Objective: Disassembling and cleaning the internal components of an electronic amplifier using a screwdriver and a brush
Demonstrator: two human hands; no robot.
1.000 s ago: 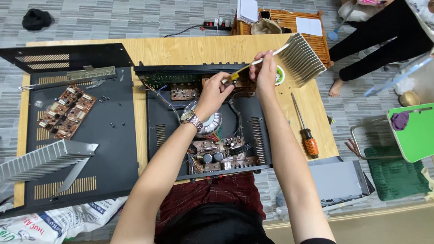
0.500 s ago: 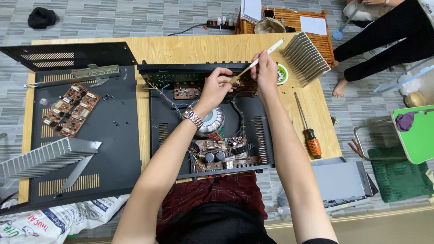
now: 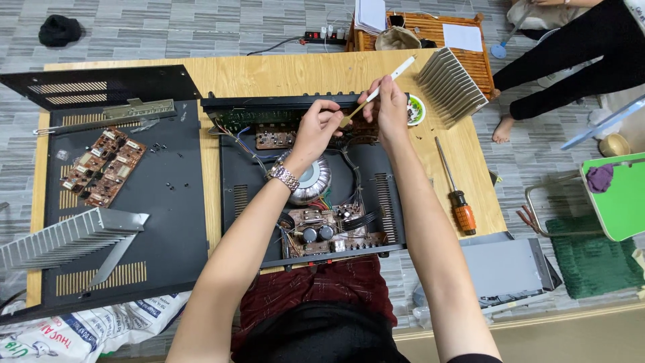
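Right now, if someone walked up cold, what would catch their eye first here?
First, the opened amplifier chassis at the table's middle, its round silver transformer among wires and boards. Both hands meet over its far edge: the right hand holds a white brush, and the left hand is beside it. Then the finned heatsink to the far right, and the orange-handled screwdriver nearer.

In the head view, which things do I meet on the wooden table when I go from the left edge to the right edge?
Finned heatsink → brown circuit boards → round silver transformer → right hand holding a white brush → orange-handled screwdriver.
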